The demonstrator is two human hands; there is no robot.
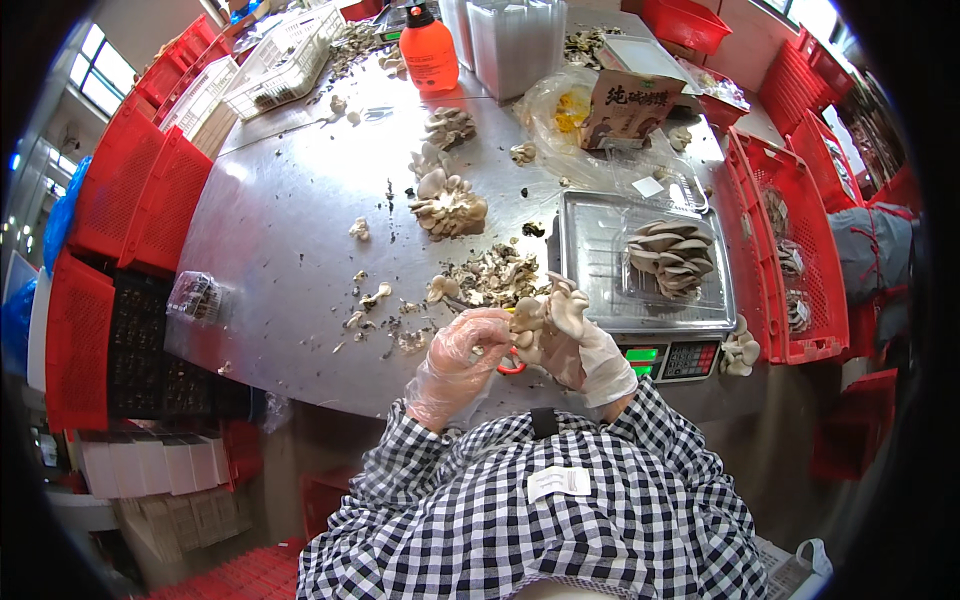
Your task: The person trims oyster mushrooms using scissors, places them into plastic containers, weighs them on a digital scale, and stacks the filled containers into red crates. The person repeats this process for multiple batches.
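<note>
My right hand (pixel 589 360), in a clear plastic glove, holds an oyster mushroom cluster (pixel 559 309) at the table's near edge. My left hand (pixel 469 356), gloved the same way, touches the cluster's left side with its fingers bent; whether it grips anything is hard to tell. Between the hands shows a red handle loop (pixel 512 363), partly hidden. Just beyond lies a heap of mushroom trimmings (pixel 499 276). To the right, a clear plastic tray of oyster mushrooms (pixel 670 259) rests on a digital scale (pixel 592 315). Larger clusters (pixel 448 206) lie farther up the metal table (pixel 262 255).
An orange spray bottle (pixel 429 52) and stacked clear trays (pixel 517 52) stand at the back. A red crate (pixel 814 322) with packed mushrooms stands right of the scale. A small clear tray (pixel 196 297) sits at the left edge, near red crates (pixel 165 195).
</note>
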